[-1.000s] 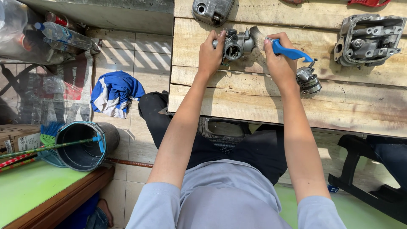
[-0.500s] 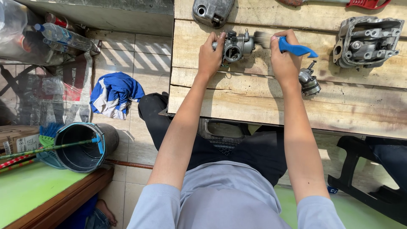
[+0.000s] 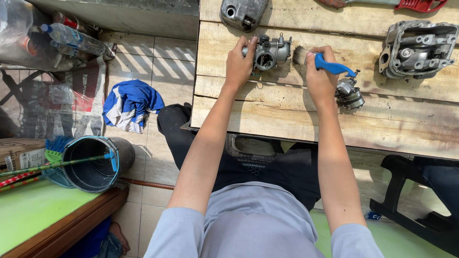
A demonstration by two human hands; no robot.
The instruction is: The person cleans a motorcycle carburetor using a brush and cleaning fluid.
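While the left hand (image 3: 237,64) gripped the carburetor (image 3: 268,51) on the surface (image 3: 287,114), the right hand (image 3: 319,76) clasped a blue brush (image 3: 325,63).

A brown cardboard box (image 3: 19,154) with a white label sits far left.

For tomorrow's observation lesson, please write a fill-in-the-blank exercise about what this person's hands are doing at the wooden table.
1. The left hand steadies a metal carburetor on the ____ table.
2. The right hand holds a brush with a ____ handle.
3. The brush's bristles point toward the ____.
4. On the tiled floor lies a blue and white ____.

Missing words: wooden; blue; carburetor; cloth
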